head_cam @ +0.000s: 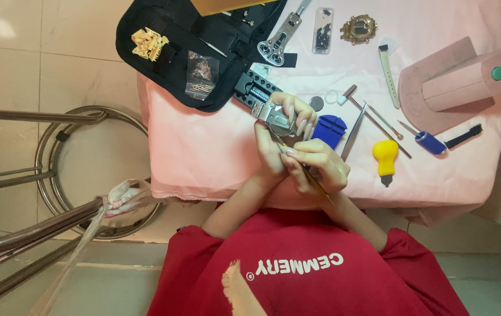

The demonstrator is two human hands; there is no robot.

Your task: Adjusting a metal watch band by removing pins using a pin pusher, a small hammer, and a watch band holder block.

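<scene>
The left hand gripped a small silver metal watch case — the right hand pinched a thin brass-coloured pin tool against it.

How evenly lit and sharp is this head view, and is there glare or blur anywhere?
Head view: soft, even light on the pink cloth, with only faint shadows; mild glare on the floor tiles at top left; left hand, right hand and watch case are fairly sharp; the plastic strip at lower left looks blurred.
</scene>
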